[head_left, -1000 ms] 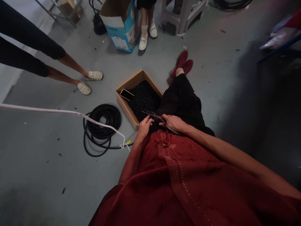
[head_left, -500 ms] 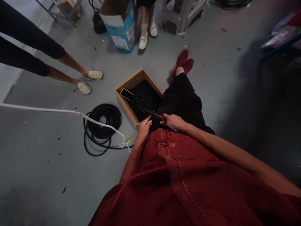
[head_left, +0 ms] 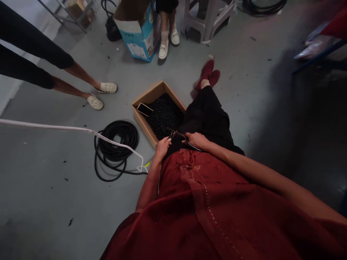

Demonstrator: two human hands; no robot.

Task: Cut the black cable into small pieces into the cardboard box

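Observation:
My right hand [head_left: 197,140] is closed round the handles of a pair of scissors [head_left: 178,133], whose blades point left over my lap. My left hand [head_left: 163,146] pinches a small black piece [head_left: 171,135] close to the blades; whether it is part of a longer length I cannot tell. Just beyond both hands stands an open cardboard box [head_left: 144,124] on the floor, holding a heap of small black pieces [head_left: 164,115]. A dark, pale-edged flat object [head_left: 145,109], perhaps a phone, leans inside its left corner.
A coil of black hose [head_left: 119,141] lies left of the box, with a white cable [head_left: 67,128] crossing it. One person's legs [head_left: 62,74] stand at the left. Another person's feet [head_left: 163,50] are beside a blue carton [head_left: 138,43] and a grey plastic stool [head_left: 207,21].
The small black piece now shows above my left fingers, near the scissors' blades. The blades look slightly more apart. The whole view has shifted a little.

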